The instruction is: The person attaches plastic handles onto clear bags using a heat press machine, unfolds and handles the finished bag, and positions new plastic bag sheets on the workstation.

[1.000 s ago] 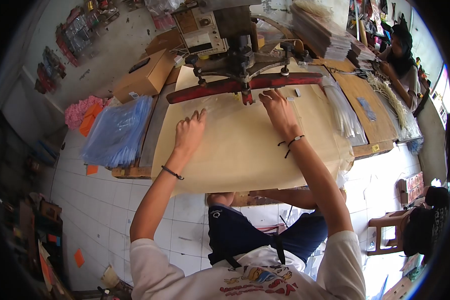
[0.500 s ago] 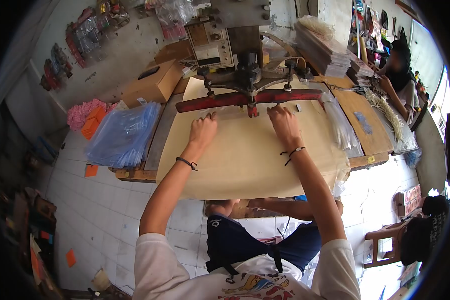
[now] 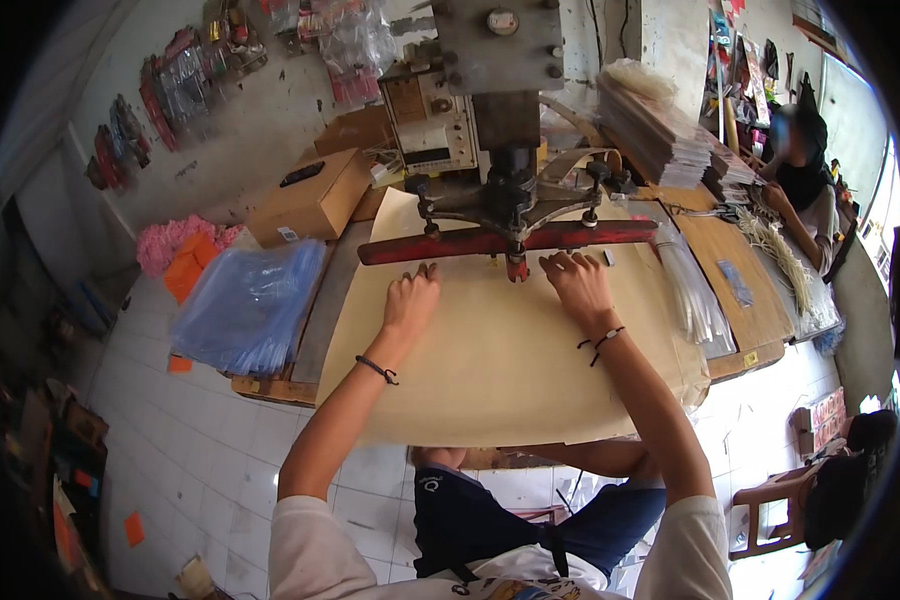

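My left hand point(image 3: 412, 297) is closed, its fingers curled at the front of a long red press bar point(image 3: 580, 235). On the other side of the middle clamp, my right hand point(image 3: 578, 287) is bent the same way, fingertips close to the bar. Whatever the fingers pinch, if anything, cannot be made out. Both hands are over a large tan sheet point(image 3: 500, 370) spread across the worktable. The bar hangs from a dark metal press head point(image 3: 510, 185). A small dark-and-light piece point(image 3: 610, 258) lies right of my right hand.
Blue clear plastic sheets point(image 3: 250, 310) are stacked at the left, near a cardboard box point(image 3: 310, 195). Clear plastic strips point(image 3: 695, 290) lie at the right. A control box point(image 3: 430, 115) stands behind. Another person point(image 3: 805, 170) sits at the far right beside pale cords point(image 3: 770, 245).
The view has tilted up, so more of the press's upper part shows. My right hand has turned slightly, with more of its knuckles visible. Both hands stay near the red bar.
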`<move>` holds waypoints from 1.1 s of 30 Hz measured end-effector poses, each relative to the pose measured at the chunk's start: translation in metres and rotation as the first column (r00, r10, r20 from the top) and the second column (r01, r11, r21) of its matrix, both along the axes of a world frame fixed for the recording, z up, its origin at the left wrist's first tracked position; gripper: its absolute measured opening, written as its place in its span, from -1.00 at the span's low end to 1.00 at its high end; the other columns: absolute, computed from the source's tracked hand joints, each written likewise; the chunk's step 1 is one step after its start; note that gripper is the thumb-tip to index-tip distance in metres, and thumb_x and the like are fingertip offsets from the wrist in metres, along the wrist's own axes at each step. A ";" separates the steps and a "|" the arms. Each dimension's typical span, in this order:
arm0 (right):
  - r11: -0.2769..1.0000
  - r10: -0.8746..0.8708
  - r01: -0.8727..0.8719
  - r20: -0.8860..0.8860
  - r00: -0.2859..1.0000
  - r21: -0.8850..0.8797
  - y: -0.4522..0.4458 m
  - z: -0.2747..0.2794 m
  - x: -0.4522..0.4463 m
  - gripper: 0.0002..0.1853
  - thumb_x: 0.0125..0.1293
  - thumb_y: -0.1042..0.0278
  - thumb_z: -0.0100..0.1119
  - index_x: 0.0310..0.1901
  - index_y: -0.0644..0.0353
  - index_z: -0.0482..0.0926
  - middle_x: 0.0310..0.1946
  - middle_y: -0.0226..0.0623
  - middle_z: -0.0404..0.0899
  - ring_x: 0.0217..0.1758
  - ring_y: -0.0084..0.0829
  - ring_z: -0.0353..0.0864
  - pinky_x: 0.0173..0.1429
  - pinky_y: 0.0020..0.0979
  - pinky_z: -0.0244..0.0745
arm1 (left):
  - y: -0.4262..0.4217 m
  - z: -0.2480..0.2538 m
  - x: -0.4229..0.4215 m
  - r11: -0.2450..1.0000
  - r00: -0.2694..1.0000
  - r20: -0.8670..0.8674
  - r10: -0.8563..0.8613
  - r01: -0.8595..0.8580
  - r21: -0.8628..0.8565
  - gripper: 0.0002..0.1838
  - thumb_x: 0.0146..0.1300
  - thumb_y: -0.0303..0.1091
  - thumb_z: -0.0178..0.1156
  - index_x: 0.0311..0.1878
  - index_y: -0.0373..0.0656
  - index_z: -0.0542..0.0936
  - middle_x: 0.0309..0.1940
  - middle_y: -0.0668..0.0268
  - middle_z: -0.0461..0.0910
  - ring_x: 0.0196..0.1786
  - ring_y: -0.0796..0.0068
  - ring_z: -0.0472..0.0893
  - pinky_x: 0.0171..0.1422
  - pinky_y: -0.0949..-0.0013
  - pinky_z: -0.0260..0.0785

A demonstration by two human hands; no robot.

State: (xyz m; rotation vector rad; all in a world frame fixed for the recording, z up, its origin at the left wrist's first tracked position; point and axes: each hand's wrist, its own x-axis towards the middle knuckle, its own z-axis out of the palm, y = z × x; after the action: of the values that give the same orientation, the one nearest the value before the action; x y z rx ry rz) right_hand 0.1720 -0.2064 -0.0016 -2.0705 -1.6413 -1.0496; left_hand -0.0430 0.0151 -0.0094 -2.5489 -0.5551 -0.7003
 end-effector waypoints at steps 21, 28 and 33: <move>0.987 -0.135 0.080 -0.445 0.885 -0.140 -0.032 -0.014 0.043 -0.53 0.33 0.62 -0.02 0.28 0.26 0.51 0.37 -0.01 0.45 0.45 0.00 0.40 0.40 -0.08 0.47 | 0.019 -0.008 0.063 0.777 0.922 -0.087 -0.376 0.263 -0.571 -0.47 0.55 0.02 -0.12 0.30 -0.18 0.47 0.21 0.04 0.57 0.25 -0.05 0.53 0.35 0.05 0.35; 0.899 -0.325 0.107 -0.480 0.815 -0.426 -0.045 0.005 0.022 -0.42 0.52 0.28 -0.09 0.50 0.29 0.19 0.55 0.04 0.17 0.61 0.06 0.13 0.64 0.09 0.03 | 0.006 0.019 0.059 0.587 0.956 -0.064 -0.286 0.122 -0.800 -0.53 0.54 0.00 -0.10 0.29 -0.05 0.53 0.06 0.10 0.69 0.17 0.04 0.63 0.25 0.10 0.45; 0.757 -0.373 0.153 -0.228 0.899 -0.635 -0.048 0.040 0.021 -0.32 0.58 -0.11 -0.11 0.50 0.24 0.24 0.54 -0.03 0.20 0.65 -0.01 0.04 0.69 0.06 -0.13 | 0.013 0.013 0.061 0.601 0.941 -0.076 -0.331 0.148 -0.786 -0.53 0.55 0.01 -0.10 0.29 -0.04 0.54 0.10 0.13 0.68 0.18 0.07 0.63 0.23 0.13 0.46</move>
State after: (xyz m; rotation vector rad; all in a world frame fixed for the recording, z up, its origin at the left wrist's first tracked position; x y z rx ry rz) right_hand 0.1927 -0.2543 0.0382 -2.7671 -1.6607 -0.1666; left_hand 0.0182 0.0283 0.0032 -3.5212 -0.5048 -0.2543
